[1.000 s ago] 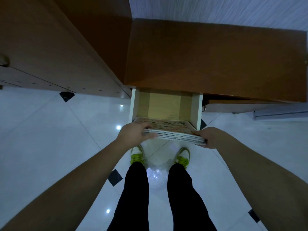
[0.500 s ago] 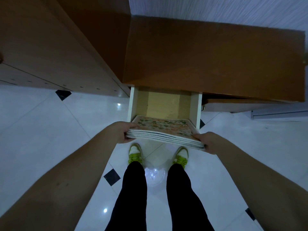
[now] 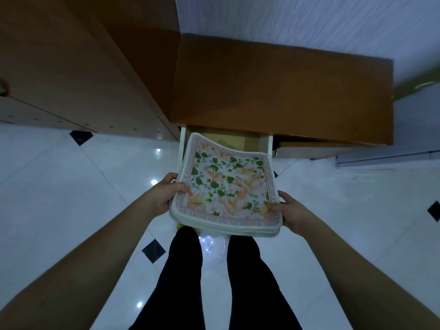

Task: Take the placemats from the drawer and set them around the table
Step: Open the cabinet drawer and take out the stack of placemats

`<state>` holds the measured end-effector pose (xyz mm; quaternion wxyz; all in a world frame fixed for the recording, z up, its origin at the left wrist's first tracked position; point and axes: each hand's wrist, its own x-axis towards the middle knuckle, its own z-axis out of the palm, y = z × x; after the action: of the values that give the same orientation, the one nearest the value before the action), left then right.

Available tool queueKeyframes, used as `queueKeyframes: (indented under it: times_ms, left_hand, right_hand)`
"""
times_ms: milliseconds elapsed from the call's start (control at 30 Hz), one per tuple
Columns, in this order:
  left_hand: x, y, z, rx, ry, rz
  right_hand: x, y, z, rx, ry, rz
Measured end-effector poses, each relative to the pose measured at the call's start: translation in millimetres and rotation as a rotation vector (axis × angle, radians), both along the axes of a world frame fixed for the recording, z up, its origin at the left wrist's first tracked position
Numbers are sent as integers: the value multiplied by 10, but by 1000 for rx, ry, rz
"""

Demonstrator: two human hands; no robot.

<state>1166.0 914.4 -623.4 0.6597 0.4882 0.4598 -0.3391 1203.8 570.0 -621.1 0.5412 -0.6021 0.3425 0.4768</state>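
- Placemats [image 3: 226, 186], a stack of several with a floral top sheet of green leaves and peach flowers inside a lettered border, sit in the air between both hands, in front of the open drawer [image 3: 270, 146] and above the person's legs.
- The stack tilts, its far edge raised over the drawer mouth and sagging in a soft curve, its near edge lower and showing the layered white rims.
- The left hand [image 3: 164, 195] grips the stack's left edge near the front corner: thumb lying on the top sheet, the other fingers curled underneath and out of sight.
- The right hand [image 3: 289, 210] grips the right front corner the same way, thumb pressed on the printed border, fingers wrapped below the stack.
- The drawer stands pulled out from a brown wooden cabinet [image 3: 281, 91]; its white side walls and a strip of pale wooden inside show behind the mats.
- A taller wooden unit [image 3: 71, 67] stands to the left of the cabinet.
- The floor [image 3: 71, 186] is glossy white tile with small dark diamond insets and light reflections.
- Black trousers [image 3: 181, 270] fill the lower middle, with a glimpse of a yellow-green shoe [image 3: 179, 226] under the stack.
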Motion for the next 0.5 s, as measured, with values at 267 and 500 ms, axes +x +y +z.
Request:
queueKeyframes:
  times_ms: [267,500]
  left_hand:
    - [-69,52,826,-7,-161,-96]
    - [58,107,1699,-28,-412,-128]
  right_hand:
    - [-57,6,962,-50,-102,11]
    - [-280,213,1828,42,-361,-123]
